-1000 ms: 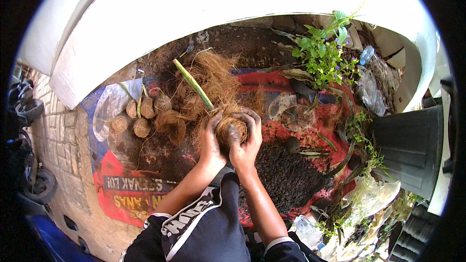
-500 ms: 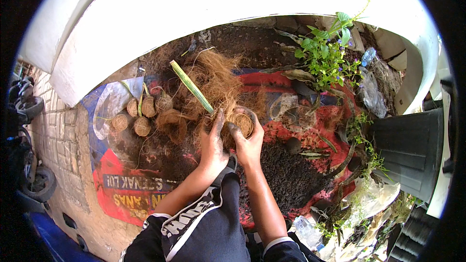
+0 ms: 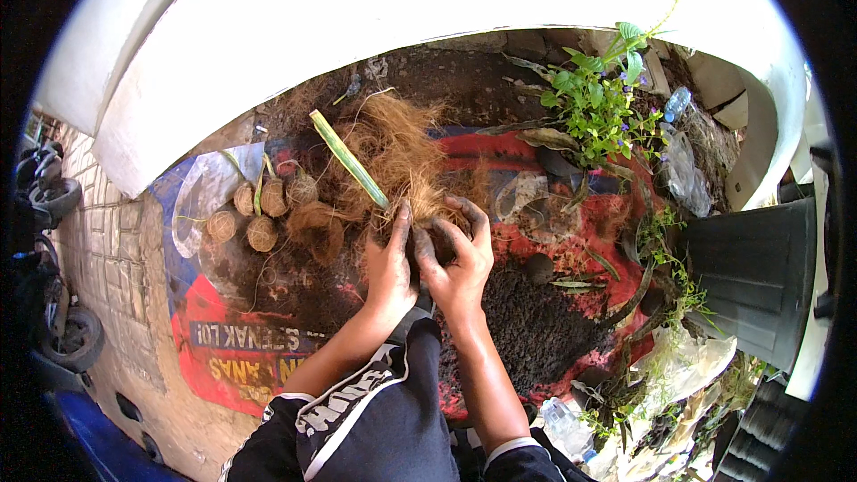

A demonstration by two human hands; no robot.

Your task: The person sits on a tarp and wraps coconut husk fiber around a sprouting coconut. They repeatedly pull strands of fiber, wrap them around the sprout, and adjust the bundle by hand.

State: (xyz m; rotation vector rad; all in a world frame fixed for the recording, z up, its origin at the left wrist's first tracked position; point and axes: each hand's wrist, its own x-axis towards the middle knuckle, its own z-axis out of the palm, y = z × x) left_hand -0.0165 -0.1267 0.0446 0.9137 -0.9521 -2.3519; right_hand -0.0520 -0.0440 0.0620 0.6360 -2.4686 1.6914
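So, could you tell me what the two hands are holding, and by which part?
Both the left hand and the right hand clasp a clump of brown coconut fibre at its near, lower end; what lies inside the clump is hidden.

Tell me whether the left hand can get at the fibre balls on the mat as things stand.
Probably yes: the left hand lies beside the fibre balls, and only loose fibre lies between.

I note both forearms bare, no gloves or rings visible. Left hand (image 3: 390,270) and right hand (image 3: 458,261) are smeared with dark soil. Lower down, black shorts with white side stripes and white lettering; a white-edged dark hem shows near the right knee.
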